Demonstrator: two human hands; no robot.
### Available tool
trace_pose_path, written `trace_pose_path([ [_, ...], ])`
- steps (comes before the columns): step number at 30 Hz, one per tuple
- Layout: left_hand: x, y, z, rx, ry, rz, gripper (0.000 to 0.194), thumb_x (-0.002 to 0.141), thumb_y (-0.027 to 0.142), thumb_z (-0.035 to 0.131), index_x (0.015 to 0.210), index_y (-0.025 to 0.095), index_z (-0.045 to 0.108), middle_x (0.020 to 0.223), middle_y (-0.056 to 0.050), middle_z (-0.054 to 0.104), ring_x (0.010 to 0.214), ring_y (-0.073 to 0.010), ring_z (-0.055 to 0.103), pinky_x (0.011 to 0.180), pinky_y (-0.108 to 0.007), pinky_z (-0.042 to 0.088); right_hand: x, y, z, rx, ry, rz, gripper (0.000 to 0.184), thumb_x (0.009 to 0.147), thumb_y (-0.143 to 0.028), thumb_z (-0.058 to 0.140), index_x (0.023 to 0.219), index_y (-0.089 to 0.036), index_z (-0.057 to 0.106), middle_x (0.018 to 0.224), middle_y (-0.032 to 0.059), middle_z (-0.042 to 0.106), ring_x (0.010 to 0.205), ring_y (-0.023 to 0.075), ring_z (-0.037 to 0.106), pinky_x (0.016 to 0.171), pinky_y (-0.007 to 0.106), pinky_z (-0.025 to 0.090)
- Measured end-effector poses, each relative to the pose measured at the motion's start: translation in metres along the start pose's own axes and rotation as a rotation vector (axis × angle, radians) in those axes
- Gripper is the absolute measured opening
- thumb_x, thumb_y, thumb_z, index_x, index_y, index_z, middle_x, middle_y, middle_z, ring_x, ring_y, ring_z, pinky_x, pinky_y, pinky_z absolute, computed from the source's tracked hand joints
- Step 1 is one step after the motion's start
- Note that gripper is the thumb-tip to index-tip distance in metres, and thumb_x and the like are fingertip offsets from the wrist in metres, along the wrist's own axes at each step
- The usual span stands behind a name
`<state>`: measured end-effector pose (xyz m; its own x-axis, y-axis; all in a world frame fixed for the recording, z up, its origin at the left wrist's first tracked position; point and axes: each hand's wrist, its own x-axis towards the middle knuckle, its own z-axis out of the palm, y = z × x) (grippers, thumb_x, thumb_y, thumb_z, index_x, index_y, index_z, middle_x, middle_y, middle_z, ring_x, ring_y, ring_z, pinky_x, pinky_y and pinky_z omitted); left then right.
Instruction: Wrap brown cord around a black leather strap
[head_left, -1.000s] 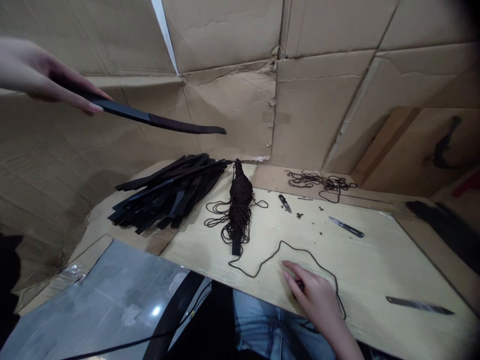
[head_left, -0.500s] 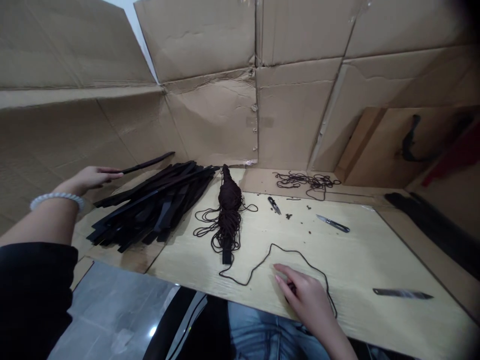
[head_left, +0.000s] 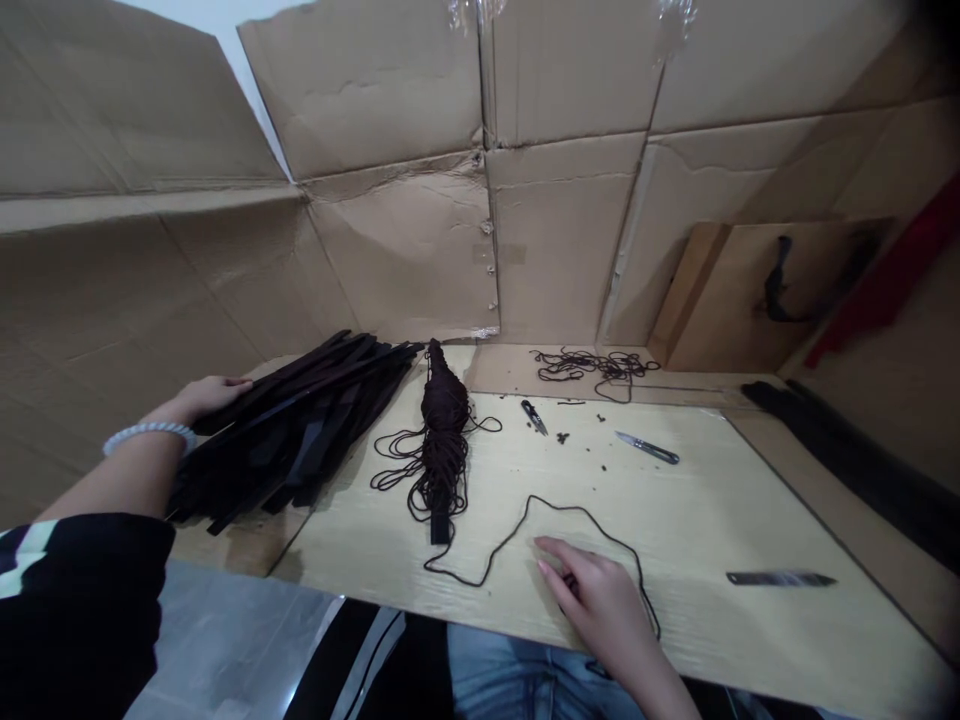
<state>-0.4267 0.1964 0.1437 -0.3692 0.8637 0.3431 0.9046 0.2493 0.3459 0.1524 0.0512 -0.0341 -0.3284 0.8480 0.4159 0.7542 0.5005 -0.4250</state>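
Observation:
My left hand (head_left: 201, 396) rests on the left edge of a pile of black strips (head_left: 300, 425), its fingers lying over a strip at the top of the pile. My right hand (head_left: 592, 595) lies on the wooden board (head_left: 712, 520) near its front edge, fingers curled loosely over the end of a dark cord (head_left: 525, 520). That cord runs back to a bundle of dark cord (head_left: 442, 435) wound on a strip in the middle of the board.
Small snips (head_left: 534, 417) and a knife (head_left: 649, 449) lie behind the cord. Another blade (head_left: 780, 578) lies at the right front. Loose cord scraps (head_left: 592, 366) sit at the back. Cardboard walls (head_left: 480, 230) enclose the board on three sides.
My left hand came down from high at the left with a black strip and brought it onto the pile. My right hand stayed on the cord. The view shifted left.

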Motion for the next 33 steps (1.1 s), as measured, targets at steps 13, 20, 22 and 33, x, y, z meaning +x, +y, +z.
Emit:
trace_pose_path([
  [13, -0.176, 0.220, 0.097, -0.102, -0.145, 0.736, 0.058, 0.091, 0.056, 0.056, 0.138, 0.021, 0.058, 0.148, -0.008, 0.051, 0.132, -0.0240, 0.049, 0.111, -0.038, 0.039, 0.013, -0.006, -0.010, 0.437, -0.009, 0.229, 0.046, 0.095, -0.048, 0.045, 0.102, -0.014, 0.075, 0.058, 0.0011, 0.049, 0.051, 0.0044, 0.047, 0.051, 0.012, 0.036],
  [20, -0.203, 0.226, 0.158, 0.005, -0.383, 0.815, 0.043, 0.099, 0.029, 0.043, 0.137, 0.017, 0.058, 0.150, -0.020, 0.045, 0.145, -0.0384, 0.030, 0.112, -0.072, 0.021, 0.036, -0.002, -0.060, 0.522, 0.059, 0.298, 0.052, 0.091, -0.053, 0.049, 0.099, -0.008, 0.074, 0.066, 0.0048, 0.053, 0.055, 0.0033, 0.046, 0.050, 0.010, 0.033],
  [22, -0.186, 0.218, 0.156, -0.004, -0.414, 0.804, 0.042, 0.099, 0.024, 0.042, 0.137, 0.017, 0.058, 0.149, -0.019, 0.046, 0.145, -0.0376, 0.030, 0.113, -0.074, 0.013, 0.043, 0.000, -0.078, 0.510, 0.045, 0.263, 0.048, 0.092, -0.051, 0.051, 0.100, -0.010, 0.075, 0.079, 0.0064, 0.060, 0.063, 0.0041, 0.054, 0.055, 0.009, 0.039],
  [33, -0.280, 0.306, 0.108, -1.288, -1.044, 0.510, 0.071, 0.097, 0.068, 0.029, 0.147, 0.021, 0.043, 0.130, -0.016, 0.059, 0.109, -0.0230, 0.062, 0.098, -0.042, 0.049, 0.078, -0.068, -0.108, 0.504, 0.094, -0.140, 0.028, 0.098, -0.027, 0.049, 0.103, -0.014, 0.073, 0.087, 0.0050, 0.058, 0.076, 0.0022, 0.056, 0.065, 0.008, 0.044],
])
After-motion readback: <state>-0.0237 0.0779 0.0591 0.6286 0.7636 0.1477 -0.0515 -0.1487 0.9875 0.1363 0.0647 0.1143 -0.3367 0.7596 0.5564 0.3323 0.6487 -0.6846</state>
